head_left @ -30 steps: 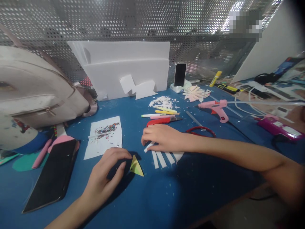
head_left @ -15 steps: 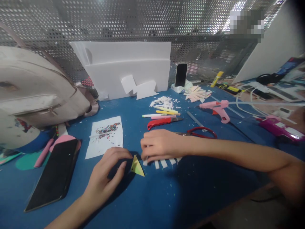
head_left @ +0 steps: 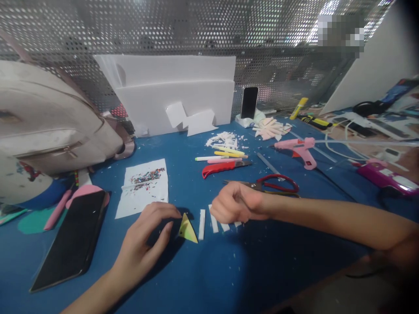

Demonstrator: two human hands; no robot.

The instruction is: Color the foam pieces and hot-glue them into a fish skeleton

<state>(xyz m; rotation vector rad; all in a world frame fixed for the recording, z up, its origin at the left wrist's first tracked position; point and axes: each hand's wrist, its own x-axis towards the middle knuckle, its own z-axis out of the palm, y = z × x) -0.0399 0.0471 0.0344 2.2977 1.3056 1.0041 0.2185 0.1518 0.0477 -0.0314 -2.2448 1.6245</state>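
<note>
The left hand (head_left: 147, 231) rests on the blue table (head_left: 212, 279), fingers arched and thumb spread from them, with nothing seen pinched between; the yellow triangle (head_left: 188, 230) is just beyond the fingertips, whether touching I cannot tell; just right of it, one white strip (head_left: 202, 224) lies alone; the right hand (head_left: 237, 203), fingers curled in, covers the far ends of other strips (head_left: 214, 224), and whether it pinches anything is hidden; the strips look already cut and lie roughly side by side, none visibly joined to another; farther off lie the scissors (head_left: 257, 186), the knife (head_left: 221, 168) and white scraps (head_left: 223, 139), probably offcuts; the glue gun (head_left: 306, 153) lies apart, untouched.
</note>
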